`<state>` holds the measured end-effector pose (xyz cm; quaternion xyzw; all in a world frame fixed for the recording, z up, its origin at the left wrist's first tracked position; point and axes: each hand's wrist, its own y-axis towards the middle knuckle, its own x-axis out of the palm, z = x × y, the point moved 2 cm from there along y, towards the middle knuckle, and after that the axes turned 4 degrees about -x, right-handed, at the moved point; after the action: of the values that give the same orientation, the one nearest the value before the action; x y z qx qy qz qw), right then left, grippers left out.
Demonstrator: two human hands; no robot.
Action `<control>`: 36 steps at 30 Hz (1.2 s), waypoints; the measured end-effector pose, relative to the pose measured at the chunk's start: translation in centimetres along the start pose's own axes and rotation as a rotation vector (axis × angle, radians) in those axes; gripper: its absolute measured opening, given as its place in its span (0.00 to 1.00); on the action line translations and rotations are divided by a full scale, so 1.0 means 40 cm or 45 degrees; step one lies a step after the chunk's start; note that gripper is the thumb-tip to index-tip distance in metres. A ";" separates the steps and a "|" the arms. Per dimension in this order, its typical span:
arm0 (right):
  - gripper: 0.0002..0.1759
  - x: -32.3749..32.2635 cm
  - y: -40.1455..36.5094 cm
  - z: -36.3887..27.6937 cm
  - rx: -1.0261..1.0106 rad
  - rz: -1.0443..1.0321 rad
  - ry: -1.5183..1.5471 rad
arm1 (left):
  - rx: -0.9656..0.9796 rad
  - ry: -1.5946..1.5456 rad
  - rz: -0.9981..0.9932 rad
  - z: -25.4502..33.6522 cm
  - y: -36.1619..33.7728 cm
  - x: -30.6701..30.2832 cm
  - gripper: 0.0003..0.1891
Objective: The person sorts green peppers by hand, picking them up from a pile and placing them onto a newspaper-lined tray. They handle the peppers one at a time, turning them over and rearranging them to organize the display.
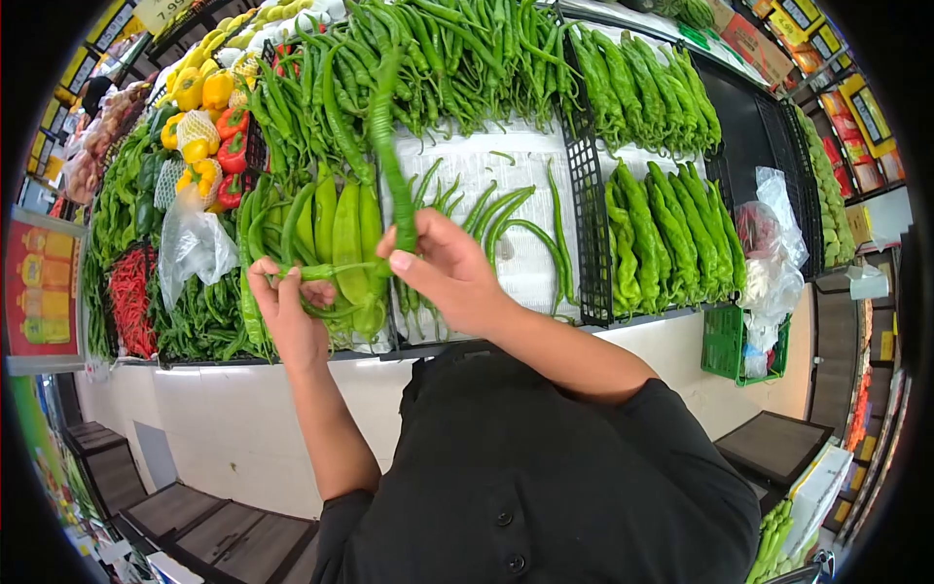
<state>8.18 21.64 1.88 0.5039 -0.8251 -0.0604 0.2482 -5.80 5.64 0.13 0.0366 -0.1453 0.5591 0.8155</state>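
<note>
My right hand [455, 271] is closed around the lower end of a long green chili pepper [386, 146], which points up and away, its far tip blurred. Fingers and thumb of my left hand [295, 316] pinch another green chili pepper [319, 273], whose stem reaches toward my right hand. Beneath both hands lie broad, light green peppers [345, 229]. Right of them, several loose thin chilies [530, 234] rest on a white liner [525, 161]. A large heap of long green chilies [457, 54] covers the back of the display.
Black crate walls [587, 209] separate the liner from rows of wrinkled green peppers [676, 229]. On the left are red and yellow bell peppers [216, 90], small red chilies [133, 302] and a clear plastic bag [197, 243]. A green crate [722, 346] stands low at right.
</note>
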 end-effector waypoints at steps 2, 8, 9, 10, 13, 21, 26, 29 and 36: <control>0.09 -0.044 -0.028 -0.049 -0.005 0.055 0.110 | -0.057 -0.019 0.024 0.008 -0.009 0.000 0.12; 0.13 -0.326 -0.132 -0.109 0.185 0.363 -0.419 | 0.002 -0.037 0.081 -0.036 -0.023 -0.077 0.10; 0.13 -0.372 -0.155 -0.094 0.284 0.432 -0.513 | -0.075 -0.065 0.024 -0.033 -0.030 -0.086 0.08; 0.12 -0.415 -0.183 -0.073 0.379 0.498 -0.603 | -0.061 -0.064 0.001 -0.040 -0.030 -0.095 0.08; 0.12 -0.511 -0.267 0.009 0.582 0.410 -0.790 | -0.008 -0.047 -0.052 -0.047 -0.024 -0.107 0.06; 0.16 -0.576 -0.346 0.157 0.736 0.382 -1.220 | 0.014 -0.019 -0.115 -0.043 -0.021 -0.110 0.06; 0.17 -0.575 -0.335 0.165 0.745 0.285 -1.552 | 0.020 0.010 -0.093 -0.045 -0.035 -0.114 0.06; 0.17 -0.569 -0.334 0.174 0.637 0.235 -1.707 | 0.016 0.016 -0.101 -0.047 -0.041 -0.120 0.06; 0.16 -0.567 -0.326 0.161 0.564 0.232 -1.771 | 0.050 0.036 -0.080 -0.054 -0.047 -0.111 0.06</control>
<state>23.96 33.87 -16.20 0.3169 -0.8233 -0.1773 -0.4363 -5.13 1.42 -2.97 0.0492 -0.1214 0.5365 0.8337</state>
